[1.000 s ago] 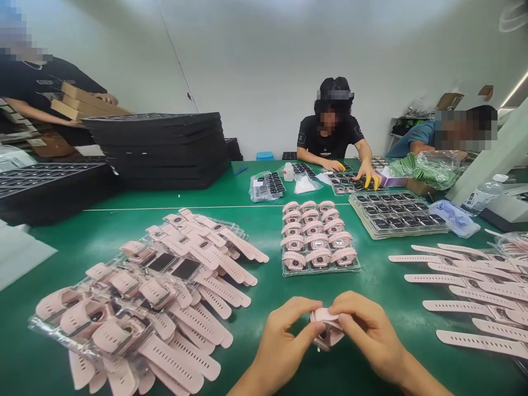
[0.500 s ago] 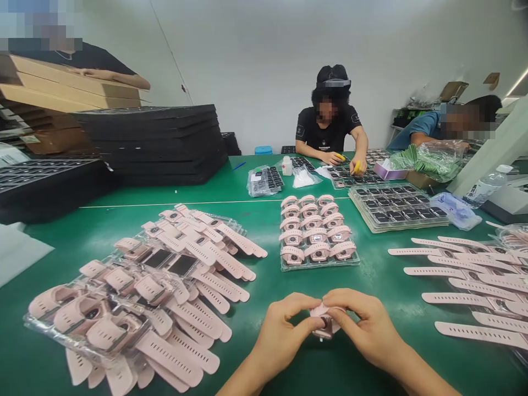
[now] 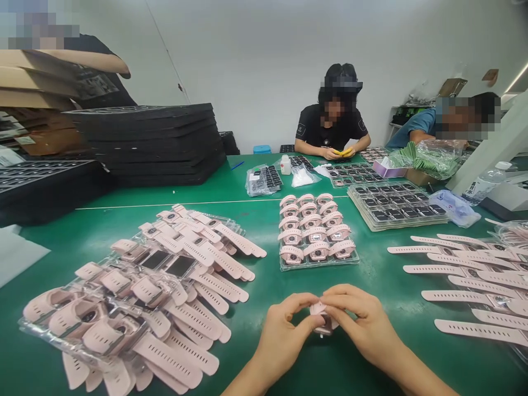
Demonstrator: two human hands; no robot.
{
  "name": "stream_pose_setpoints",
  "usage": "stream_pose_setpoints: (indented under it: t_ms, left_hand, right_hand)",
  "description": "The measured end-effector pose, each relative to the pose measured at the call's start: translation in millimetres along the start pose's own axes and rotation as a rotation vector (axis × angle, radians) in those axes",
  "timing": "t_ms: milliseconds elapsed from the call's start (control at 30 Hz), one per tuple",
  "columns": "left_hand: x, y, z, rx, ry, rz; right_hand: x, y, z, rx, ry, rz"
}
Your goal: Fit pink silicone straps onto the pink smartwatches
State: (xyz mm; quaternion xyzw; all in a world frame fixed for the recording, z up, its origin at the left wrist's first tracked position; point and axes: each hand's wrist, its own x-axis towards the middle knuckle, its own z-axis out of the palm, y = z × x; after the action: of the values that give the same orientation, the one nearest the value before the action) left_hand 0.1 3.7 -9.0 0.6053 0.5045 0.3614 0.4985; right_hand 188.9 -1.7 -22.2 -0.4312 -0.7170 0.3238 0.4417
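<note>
Pinching in close at the near edge of the green desk (image 3: 371,275), the left hand (image 3: 284,335) and the right hand (image 3: 363,324) are both clenched on one pink watch (image 3: 322,318), fingertips meeting over its strap just above the desk surface. It looks like the strap-closing step: the band is curled round into a loop, and the fingers seem to be working its end into place. The next move, by my reading, calls for a steady two-sided pinch so the loop does not spring open, then a free slot to set it in.

Just beyond the hands, a clear tray of looped pink watches (image 3: 315,234) sits in neat rows, every one buckled. Off to the left, a heap of flat pink watches (image 3: 165,280) on clear trays, straps splayed out. On the right, more open-strapped watches (image 3: 466,275) lie side by side.

Further back, a tray of dark watch bodies (image 3: 396,203), a water bottle (image 3: 480,190) whose label is too small to read, and a stack of black trays (image 3: 152,143) at far left. Across the desk a co-worker in a black shirt (image 3: 330,132) wears a small chest logo, unreadable, with yellow-tipped fingers at work. No brand or writing can be made out anywhere.
</note>
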Motion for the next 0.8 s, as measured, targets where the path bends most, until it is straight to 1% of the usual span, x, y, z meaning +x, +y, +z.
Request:
stream_pose_setpoints:
  t_ms: [67,133,167,233,333,400,500,567,700,767,800]
  left_hand:
    - [0,-2,0.5,0.039,-0.023,0.027]
    - [0,-3,0.9,0.013,-0.002,0.022]
    - [0,-4,1.4,-0.015,0.016,0.015]
    - [0,-5,3.0,-0.050,0.031,0.008]
    - [-1,-6,5.8,-0.021,-0.011,0.025]
    - [-2,-5,6.8,-0.035,-0.012,0.021]
    - [-3,-6,6.2,-0.078,0.032,0.012]
    - [-3,-8,5.1,-0.045,0.035,0.034]
    - [-3,-13,2.5,0.127,0.013,0.129]
    - [-3,-12,1.4,0.138,-0.017,0.135]
    - [-4,-10,0.9,0.106,-0.032,0.119]
  right_hand:
    - [1,0,-1,0.010,-0.058,0.020]
    - [2,-2,-2,0.029,-0.135,0.051]
    - [3,-2,-3,0.035,-0.149,0.070]
    - [2,-3,-2,0.029,-0.110,0.120]
    - [1,-4,-1,0.028,-0.049,0.176]
    - [2,-5,-1,0.063,-0.073,0.183]
    - [2,-3,-1,0.092,-0.116,0.168]
    - [2,-1,0,0.084,-0.105,0.142]
    - [0,2,5,0.092,-0.075,0.136]
    - [1,3,6,0.129,-0.059,0.186]
    - [1,3,6,0.169,-0.039,0.239]
